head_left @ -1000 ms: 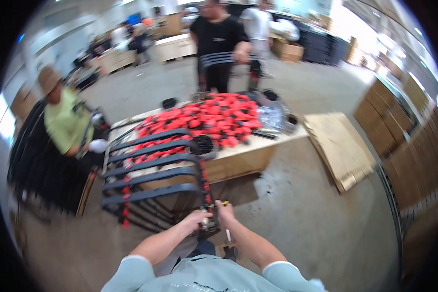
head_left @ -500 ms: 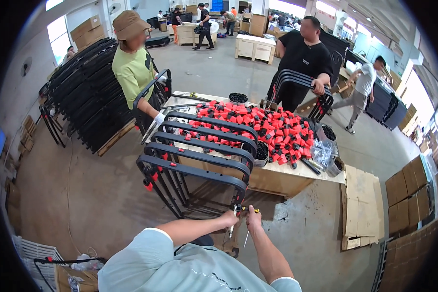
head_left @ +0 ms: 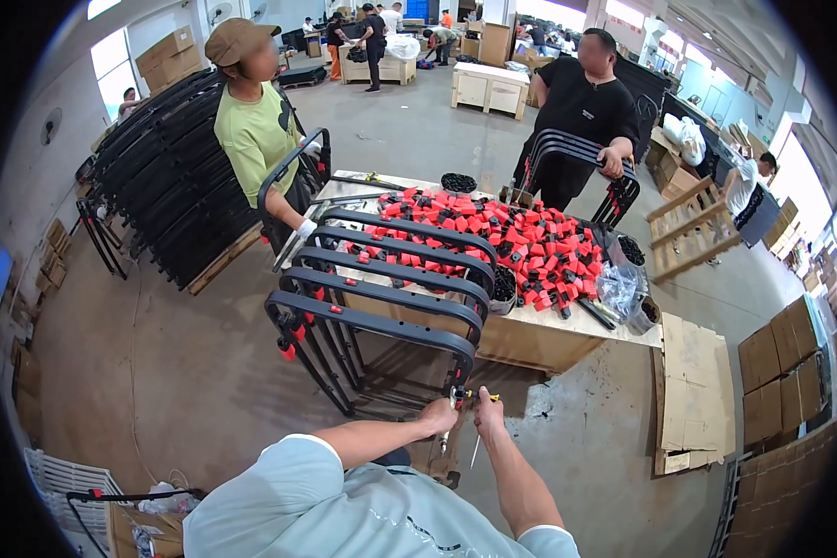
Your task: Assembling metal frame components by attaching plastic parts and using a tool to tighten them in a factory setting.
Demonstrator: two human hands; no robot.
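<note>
Several black U-shaped metal frames (head_left: 381,321) lean in a row against a wooden table (head_left: 539,339). At the lower right end of the nearest frame, my left hand (head_left: 440,416) grips a small hand tool (head_left: 450,420) at the tube end. My right hand (head_left: 486,416) is beside it, fingers pinched on a small yellow-tipped part (head_left: 490,398) by the same tube end. A heap of red plastic pieces (head_left: 521,246) covers the table top.
A person in a green shirt (head_left: 256,130) stands at the table's left holding a frame. A person in black (head_left: 581,116) stands behind it with more frames. Black frames are stacked at left (head_left: 167,186). Flat cardboard (head_left: 693,391) lies right. Wooden crates stand at the back.
My head has tilted and the view shifted, so the table and people now sit lower and nearer. My hands stay together at the nearest frame's lower end.
</note>
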